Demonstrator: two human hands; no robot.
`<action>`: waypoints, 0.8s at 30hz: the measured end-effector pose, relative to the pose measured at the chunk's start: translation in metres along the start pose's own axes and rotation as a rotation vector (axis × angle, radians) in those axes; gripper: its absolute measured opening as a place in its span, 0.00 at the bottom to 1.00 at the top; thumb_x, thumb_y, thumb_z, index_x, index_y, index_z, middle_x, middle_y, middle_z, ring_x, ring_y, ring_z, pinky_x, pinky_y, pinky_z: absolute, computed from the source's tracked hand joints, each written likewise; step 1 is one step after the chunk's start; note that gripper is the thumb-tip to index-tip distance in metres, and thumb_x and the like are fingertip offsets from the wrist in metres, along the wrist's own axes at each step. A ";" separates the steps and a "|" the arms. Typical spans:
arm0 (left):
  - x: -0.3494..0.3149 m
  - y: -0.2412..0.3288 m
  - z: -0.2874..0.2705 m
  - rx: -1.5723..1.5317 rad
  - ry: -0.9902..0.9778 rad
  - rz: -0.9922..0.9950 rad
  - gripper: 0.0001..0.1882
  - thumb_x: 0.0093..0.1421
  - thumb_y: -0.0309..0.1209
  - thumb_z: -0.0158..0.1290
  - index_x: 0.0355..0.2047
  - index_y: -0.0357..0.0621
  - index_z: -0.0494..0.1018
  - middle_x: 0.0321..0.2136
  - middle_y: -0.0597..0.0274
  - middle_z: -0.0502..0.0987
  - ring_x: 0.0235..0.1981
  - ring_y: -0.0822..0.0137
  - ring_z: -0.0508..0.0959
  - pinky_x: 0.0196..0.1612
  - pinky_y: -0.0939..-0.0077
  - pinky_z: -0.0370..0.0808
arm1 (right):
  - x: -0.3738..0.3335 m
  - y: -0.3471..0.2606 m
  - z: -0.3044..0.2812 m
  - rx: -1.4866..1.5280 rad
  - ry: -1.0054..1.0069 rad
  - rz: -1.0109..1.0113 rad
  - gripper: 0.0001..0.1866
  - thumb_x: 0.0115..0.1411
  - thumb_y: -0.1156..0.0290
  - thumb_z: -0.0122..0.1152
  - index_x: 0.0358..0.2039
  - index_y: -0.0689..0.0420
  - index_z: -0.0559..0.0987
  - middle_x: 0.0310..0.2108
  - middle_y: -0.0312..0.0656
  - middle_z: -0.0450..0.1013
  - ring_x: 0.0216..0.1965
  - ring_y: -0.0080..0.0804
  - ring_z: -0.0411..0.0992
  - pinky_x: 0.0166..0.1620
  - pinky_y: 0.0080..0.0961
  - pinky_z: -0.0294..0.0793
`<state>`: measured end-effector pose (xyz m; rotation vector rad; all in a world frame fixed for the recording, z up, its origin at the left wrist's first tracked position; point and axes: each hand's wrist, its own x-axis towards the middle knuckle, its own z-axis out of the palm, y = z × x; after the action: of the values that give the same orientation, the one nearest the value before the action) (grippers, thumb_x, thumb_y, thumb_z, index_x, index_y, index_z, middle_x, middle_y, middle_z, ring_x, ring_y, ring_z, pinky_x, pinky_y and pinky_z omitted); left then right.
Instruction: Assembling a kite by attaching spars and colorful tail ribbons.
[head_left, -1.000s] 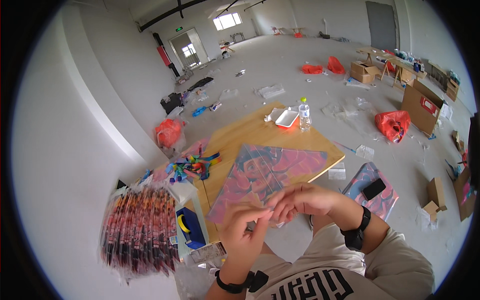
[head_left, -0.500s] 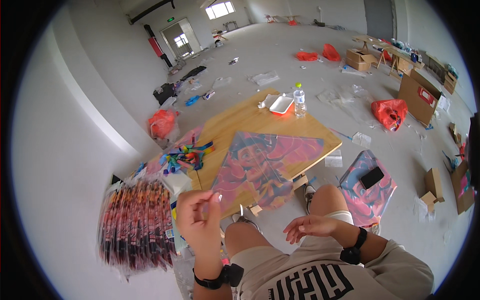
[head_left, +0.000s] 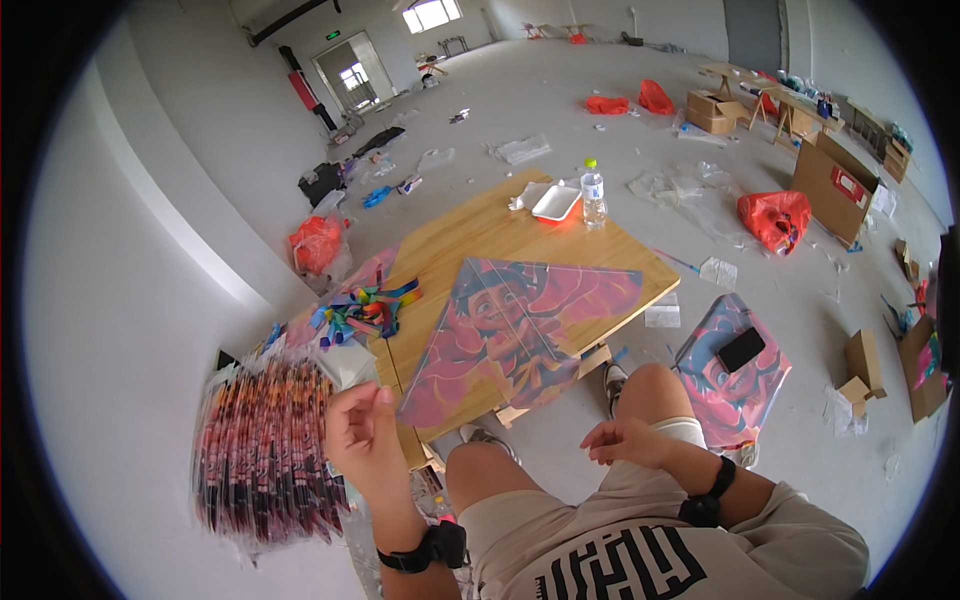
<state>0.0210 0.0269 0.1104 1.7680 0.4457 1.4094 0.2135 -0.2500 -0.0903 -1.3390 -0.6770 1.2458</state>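
Observation:
A pink and blue kite (head_left: 520,325) with a printed cartoon figure lies spread on the wooden table (head_left: 470,225), its lower tip at the near edge. My left hand (head_left: 362,440) is raised left of the kite's lower left corner, fingers curled in and thumb close to them; whatever they may hold is hidden. Over my lap, my right hand (head_left: 625,442) hangs with loosely bent fingers and nothing visible in it. Beside my left hand stands a thick row of kites in clear plastic sleeves (head_left: 265,450). Rainbow ribbons (head_left: 370,308) lie bunched at the table's left side.
A water bottle (head_left: 593,195) and a white-and-red tray (head_left: 556,203) stand at the table's far end. Right of my knee, a black phone (head_left: 741,350) rests on another printed kite (head_left: 735,400). Red bags (head_left: 775,222), cardboard boxes (head_left: 835,195) and plastic scraps litter the floor.
My left hand has moved left and down, away from the kite's corner; a small white bit at its fingertips no longer shows. My right hand has shifted slightly, its fingers a little more bent.

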 end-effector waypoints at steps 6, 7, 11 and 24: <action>0.008 -0.013 0.017 -0.068 0.016 -0.055 0.11 0.64 0.20 0.63 0.46 0.35 0.79 0.34 0.67 0.78 0.34 0.79 0.75 0.39 0.85 0.73 | -0.003 0.008 -0.022 0.001 0.175 -0.065 0.10 0.66 0.72 0.69 0.46 0.59 0.82 0.36 0.34 0.79 0.36 0.20 0.75 0.40 0.20 0.76; 0.010 -0.015 0.021 -0.064 0.020 -0.073 0.12 0.63 0.21 0.63 0.47 0.35 0.79 0.34 0.67 0.78 0.34 0.79 0.75 0.40 0.85 0.73 | -0.007 0.007 -0.025 0.013 0.211 -0.060 0.10 0.65 0.73 0.69 0.47 0.58 0.82 0.36 0.34 0.79 0.36 0.20 0.76 0.40 0.20 0.76; 0.028 -0.008 0.049 -0.084 -0.015 -0.110 0.18 0.63 0.20 0.63 0.53 0.36 0.77 0.33 0.67 0.80 0.34 0.79 0.75 0.41 0.85 0.72 | -0.010 -0.011 -0.047 -0.071 0.348 -0.154 0.11 0.65 0.75 0.69 0.47 0.58 0.83 0.36 0.35 0.79 0.37 0.20 0.77 0.42 0.19 0.77; 0.078 -0.112 0.169 -0.438 -0.179 -0.443 0.09 0.68 0.26 0.60 0.46 0.37 0.76 0.40 0.61 0.80 0.40 0.73 0.79 0.50 0.77 0.79 | -0.017 -0.070 -0.161 -0.050 0.709 -0.278 0.04 0.64 0.80 0.67 0.38 0.61 0.81 0.37 0.34 0.79 0.38 0.21 0.76 0.45 0.20 0.76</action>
<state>0.2247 0.0867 0.0668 1.3229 0.3690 0.9404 0.3766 -0.3053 -0.0501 -1.5393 -0.3653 0.4740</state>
